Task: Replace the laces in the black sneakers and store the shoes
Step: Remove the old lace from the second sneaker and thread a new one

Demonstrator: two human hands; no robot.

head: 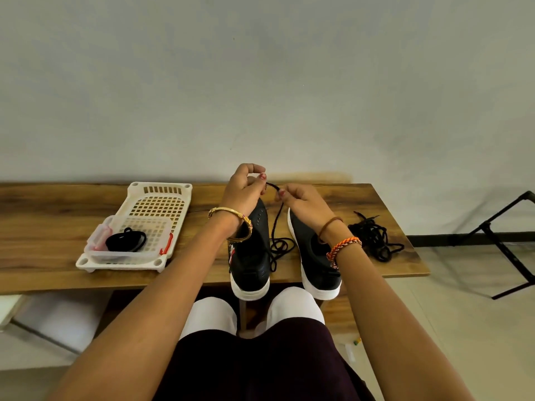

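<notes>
Both hands are up over the toes of the shoes with one black lace point(275, 224) between them. The left hand point(243, 189) has its fingers curled in, thumb and fingertip pinching the lace near its end; the right hand point(304, 206) pinches the same lace a little further along. From here I can't quite tell whether the tip is already entering an eyelet, because the hands hide the front of the shoe.

The lace is thin, round and limp. It hangs from the fingers and falls into loose coils on the table point(43, 215) between the two shoes, so it will flop and tangle unless it is held close to the stiff tip.

The left sneaker point(249, 264) and the right sneaker point(318, 267) stand side by side at the near edge of the table, heels toward the person, matte black with thick white soles. They look light but firm enough to grip by the heel or sides.

Another heap of black laces point(373, 235) lies just right of the shoes. To the left, a white basket point(156, 198) holds a clear box point(101, 233) with a dark coil in it.
</notes>
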